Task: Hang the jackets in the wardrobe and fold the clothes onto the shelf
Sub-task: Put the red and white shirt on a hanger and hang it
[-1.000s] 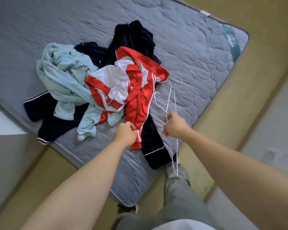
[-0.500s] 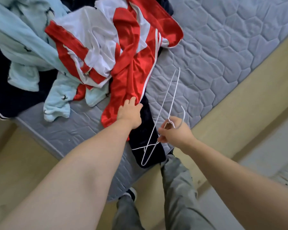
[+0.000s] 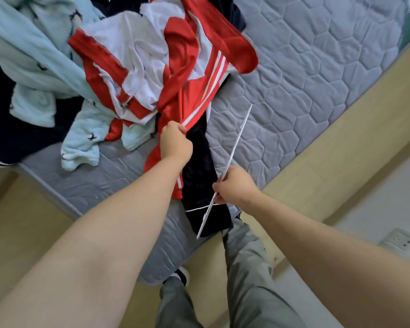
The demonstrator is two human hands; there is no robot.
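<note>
Two hands are at work over the mattress. Our left hand has its fingers curled tight around a bunch of the red-and-white jacket, gripping it by the red fabric with the white stripes, close to the mattress's near edge. The rest of that jacket lies crumpled on top of the clothes pile, toward the left part of the mattress. Our right hand pinches a thin white wire hanger, fingers closed on it near its lower end; the hanger is seen nearly edge-on, slanting from below the hand up over the quilted surface, just right of the jacket. Under and between our hands a dark navy garment with thin white piping drapes over the mattress's near edge. To the left of the red jacket sits a pale blue fleece garment with small dark motifs, one sleeve reaching the near edge, and more dark clothing shows beneath it at the far left. Below the mattress edge we see our grey trousers, and a wall socket low on the right.
</note>
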